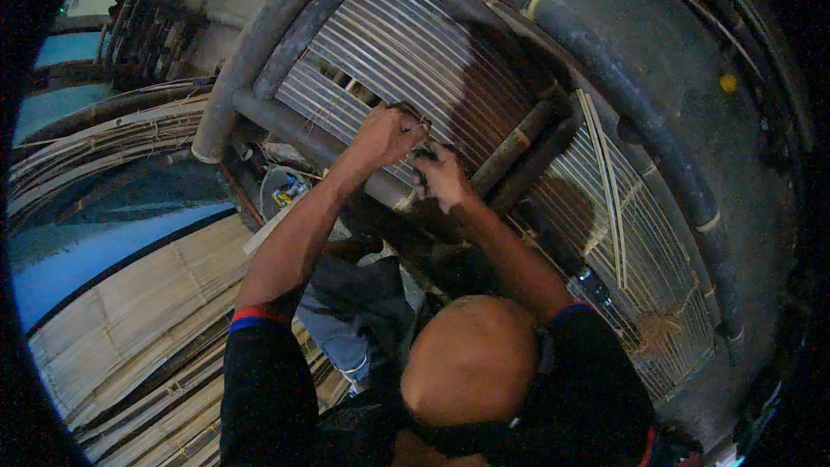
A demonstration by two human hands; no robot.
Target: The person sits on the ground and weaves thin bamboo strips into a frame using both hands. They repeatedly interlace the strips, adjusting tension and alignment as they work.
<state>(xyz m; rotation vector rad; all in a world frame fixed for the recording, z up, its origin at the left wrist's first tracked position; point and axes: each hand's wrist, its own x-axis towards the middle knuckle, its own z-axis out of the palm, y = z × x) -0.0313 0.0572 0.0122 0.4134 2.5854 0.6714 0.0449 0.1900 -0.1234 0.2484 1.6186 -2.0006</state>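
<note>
My left hand (391,132) is closed over the slatted panel (380,26) of a bamboo frame, its fingers curled around something too small and dark to name. Just to its right and nearer to me, my right hand (444,176) is also closed, fingertips close to the left ones. What the right fingers grip is hidden. Thin, pale slats run side by side across the panel, with a dark gap in them left of my hands. Thick bamboo poles (324,134) edge the panel, and my hands are above its near side.
Right of the panel is another slatted section (648,268) with two loose pale strips (608,190) and a clump of shavings (654,330). A tub of small items (284,187) stands left of my arm. Split bamboo (156,294) and bundled strips (112,138) lie left.
</note>
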